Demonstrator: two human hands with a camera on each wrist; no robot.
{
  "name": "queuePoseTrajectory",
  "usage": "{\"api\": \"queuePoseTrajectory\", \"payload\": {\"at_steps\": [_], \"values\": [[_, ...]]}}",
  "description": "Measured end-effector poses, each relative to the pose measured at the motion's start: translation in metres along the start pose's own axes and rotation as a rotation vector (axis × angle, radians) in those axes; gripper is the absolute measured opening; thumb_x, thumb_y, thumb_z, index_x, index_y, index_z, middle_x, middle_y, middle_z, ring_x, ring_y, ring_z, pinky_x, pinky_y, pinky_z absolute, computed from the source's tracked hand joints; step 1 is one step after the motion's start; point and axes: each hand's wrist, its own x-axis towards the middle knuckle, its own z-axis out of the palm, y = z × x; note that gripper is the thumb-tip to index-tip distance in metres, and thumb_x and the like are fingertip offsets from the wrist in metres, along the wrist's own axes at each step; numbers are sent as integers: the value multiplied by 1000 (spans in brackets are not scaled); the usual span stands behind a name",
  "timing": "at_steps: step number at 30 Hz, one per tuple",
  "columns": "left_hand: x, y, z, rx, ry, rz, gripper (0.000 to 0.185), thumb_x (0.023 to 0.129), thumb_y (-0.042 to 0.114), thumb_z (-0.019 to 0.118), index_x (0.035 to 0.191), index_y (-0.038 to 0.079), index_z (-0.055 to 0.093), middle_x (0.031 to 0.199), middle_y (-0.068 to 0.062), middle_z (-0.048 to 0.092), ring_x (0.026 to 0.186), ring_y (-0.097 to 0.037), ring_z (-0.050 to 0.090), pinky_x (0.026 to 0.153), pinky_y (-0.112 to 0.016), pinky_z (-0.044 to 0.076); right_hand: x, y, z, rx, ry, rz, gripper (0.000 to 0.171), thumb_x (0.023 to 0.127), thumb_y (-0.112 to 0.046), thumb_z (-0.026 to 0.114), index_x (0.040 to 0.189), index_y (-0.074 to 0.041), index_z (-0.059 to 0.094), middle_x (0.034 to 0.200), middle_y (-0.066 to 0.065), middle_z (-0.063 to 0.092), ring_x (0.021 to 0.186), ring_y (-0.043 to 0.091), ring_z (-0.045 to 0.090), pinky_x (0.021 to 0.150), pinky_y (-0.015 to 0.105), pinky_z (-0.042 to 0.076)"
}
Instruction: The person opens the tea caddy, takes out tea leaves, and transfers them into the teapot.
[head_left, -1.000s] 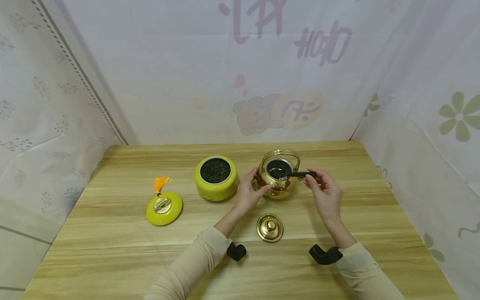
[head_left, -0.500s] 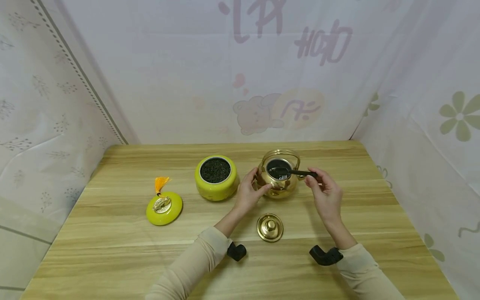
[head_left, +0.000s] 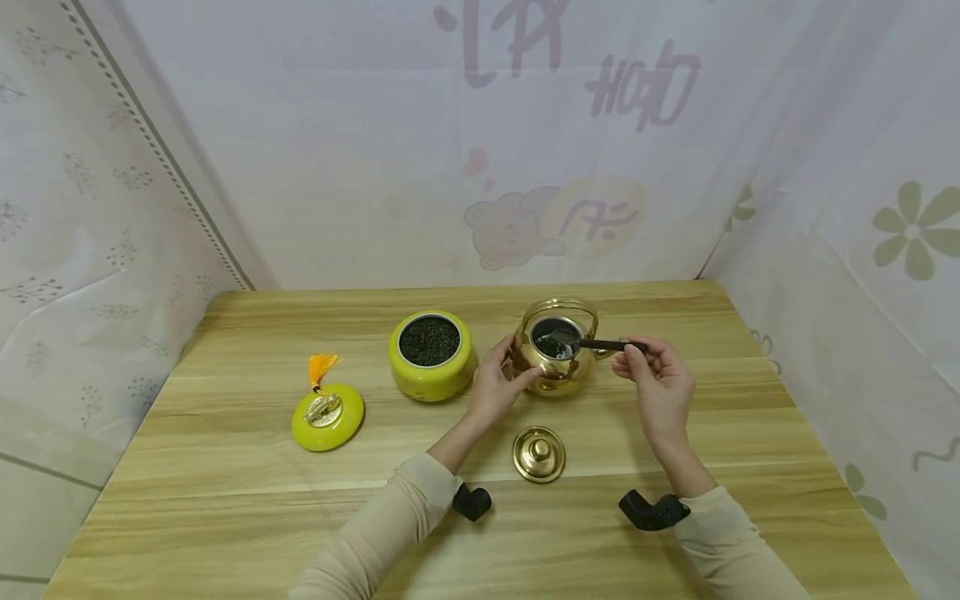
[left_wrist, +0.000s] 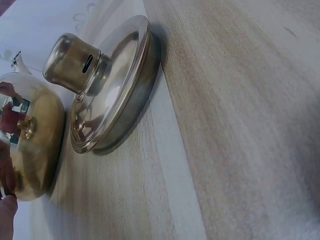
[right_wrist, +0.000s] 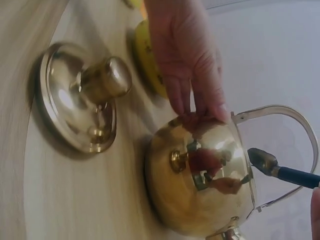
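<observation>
The brass teapot [head_left: 557, 358] stands open near the middle of the tabletop [head_left: 225, 500], just right of the yellow tea jar [head_left: 431, 357], which is also open and filled with dark leaf. The left hand [head_left: 497, 385] rests against the teapot's left flank, fingers fairly straight and laid on the polished wall; the right-wrist view shows the fingertips [right_wrist: 210, 107] touching the metal near the rim. The right hand [head_left: 660, 385] pinches the dark handle of a small spoon [head_left: 581, 342], whose bowl sits over the teapot's mouth, under the arched bail handle [head_left: 561, 307].

The teapot's lid [head_left: 538, 454] lies knob-up on the tabletop, nearer the person, apart from the pot. The yellow jar lid [head_left: 327, 410], with an orange tassel, lies well to the left.

Assessment: the teapot appears rigid, thin-walled metal with a mirror finish, so it is judged slippery under bare fingers and likely to slide on the smooth wood if nudged. The flat support on the flank looks adequate for steadying only; the bail is the sounder place to hold for lifting. The spoon appears light and stiff; a pinch at the handle's end gives reach but little control of tilt. Loose leaf will spill readily.
</observation>
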Motion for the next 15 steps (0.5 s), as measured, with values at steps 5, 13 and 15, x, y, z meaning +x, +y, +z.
{"api": "queuePoseTrajectory", "payload": {"at_steps": [5, 13, 15], "values": [[0, 0, 0, -2, -1, -6, 75, 82, 18, 74, 141, -6, 35, 143, -20, 41, 131, -31, 42, 106, -36, 39, -1, 4, -4, 130, 104, 154, 17, 89, -4, 61, 94, 11, 58, 70, 8, 68, 60, 15, 68, 58, 26, 58], [0, 0, 0, 14, 4, 0, 75, 82, 20, 74, 141, -5, 36, 142, -21, 42, 130, -32, 43, 106, -36, 40, -3, 0, -7, 231, 166, 277, 17, 91, -8, 59, 90, 8, 55, 67, 8, 67, 57, 15, 67, 57, 25, 58], [0, 0, 0, 10, 3, -3, 75, 82, 20, 74, 141, -5, 36, 142, -21, 41, 130, -32, 43, 106, -37, 40, -3, -1, -7, 248, 178, 296, 17, 92, -8, 58, 89, 8, 55, 67, 8, 66, 57, 15, 67, 56, 25, 58]]}}
